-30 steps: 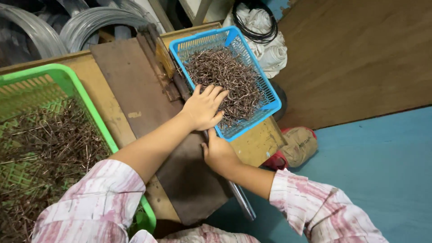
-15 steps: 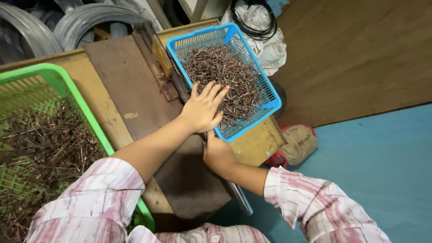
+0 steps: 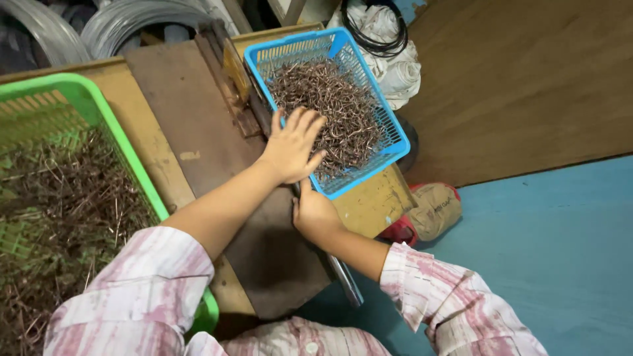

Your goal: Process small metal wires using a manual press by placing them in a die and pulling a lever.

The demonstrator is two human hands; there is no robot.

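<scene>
Left hand (image 3: pixel 292 148) is lying flat, fingers spread wide, on the bent wire pieces (image 3: pixel 333 109) heaped in the blue basket (image 3: pixel 389 148) on the counter (image 3: pixel 372 201). Right hand (image 3: pixel 315 212) is closing around a metal bar (image 3: pixel 346 280) at the counter edge, probably for leverage.

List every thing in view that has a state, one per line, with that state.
Blue basket: upright, part full of bent wire pieces.
Green basket: upright, holding straight wire pieces.
Left hand: open, fingers spread, palm down on the blue basket's near edge and wire pieces.
Right hand: below the blue basket's near edge; grip hidden.
Wire coils: wound, lying behind the bench.
</scene>
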